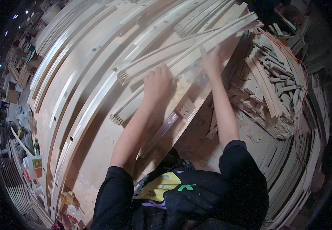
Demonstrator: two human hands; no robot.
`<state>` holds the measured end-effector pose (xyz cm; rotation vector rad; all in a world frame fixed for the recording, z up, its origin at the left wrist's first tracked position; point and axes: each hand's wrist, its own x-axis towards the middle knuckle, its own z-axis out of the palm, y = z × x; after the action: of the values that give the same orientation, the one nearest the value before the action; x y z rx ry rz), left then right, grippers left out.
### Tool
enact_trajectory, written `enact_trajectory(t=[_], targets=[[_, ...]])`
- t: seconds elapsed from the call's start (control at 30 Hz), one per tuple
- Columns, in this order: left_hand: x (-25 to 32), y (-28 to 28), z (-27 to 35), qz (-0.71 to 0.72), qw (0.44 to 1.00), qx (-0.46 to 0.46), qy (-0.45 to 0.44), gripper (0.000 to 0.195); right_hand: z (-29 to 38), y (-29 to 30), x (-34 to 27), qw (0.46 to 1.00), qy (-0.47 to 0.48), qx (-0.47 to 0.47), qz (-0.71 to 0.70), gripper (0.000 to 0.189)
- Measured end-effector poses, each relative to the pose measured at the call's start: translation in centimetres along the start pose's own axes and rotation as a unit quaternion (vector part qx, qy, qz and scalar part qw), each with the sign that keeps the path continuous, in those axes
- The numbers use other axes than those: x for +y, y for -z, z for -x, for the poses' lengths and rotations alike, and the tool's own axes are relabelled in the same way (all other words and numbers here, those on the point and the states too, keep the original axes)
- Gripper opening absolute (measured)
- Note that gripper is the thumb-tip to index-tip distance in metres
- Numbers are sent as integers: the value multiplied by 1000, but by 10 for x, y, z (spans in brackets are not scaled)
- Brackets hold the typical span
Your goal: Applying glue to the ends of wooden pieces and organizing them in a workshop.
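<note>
A stack of long, pale wooden strips (pixel 189 51) lies diagonally in front of me, its notched near end (pixel 116 118) towards the left. My left hand (pixel 158 82) curls its fingers over the strips, knuckles up. Farther along, my right hand (pixel 212 61) is at the near edge of the stack, thumb and fingers apart; blur hides how firmly it touches the wood. Another group of strips with a finger-jointed end (pixel 122 77) lies just beyond my left hand. Under my forearms runs a wooden beam (pixel 166 149), with a small drilled wood block (pixel 185 107) by it.
Long wooden rails (pixel 76 138) with holes span the worktable (pixel 94 161) on the left. To the right is a pile of wood offcuts (pixel 280 77) with a red cord (pixel 306 72). White plastic bottles (pixel 33 165) stand at far left. Another person's hand (pixel 65 221) shows at lower left.
</note>
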<state>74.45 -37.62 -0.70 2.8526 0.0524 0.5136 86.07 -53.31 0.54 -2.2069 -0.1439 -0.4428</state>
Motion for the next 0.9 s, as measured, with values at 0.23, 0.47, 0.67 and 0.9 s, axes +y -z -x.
enact_trajectory(t=[0.23, 0.47, 0.67, 0.9], targets=[[35, 3, -5, 40, 999, -12, 28, 40, -7, -4, 13, 990, -73, 2, -121, 79], [47, 2, -38, 48, 998, -36, 16, 40, 24, -15, 21, 994, -46, 0, -98, 63], [31, -9, -70, 0, 999, -39, -9, 37, 50, -8, 15, 979, 153, 119, -62, 43], [30, 18, -73, 18, 998, -40, -37, 38, 122, 52, -58, 865, 107, -60, -486, 28]])
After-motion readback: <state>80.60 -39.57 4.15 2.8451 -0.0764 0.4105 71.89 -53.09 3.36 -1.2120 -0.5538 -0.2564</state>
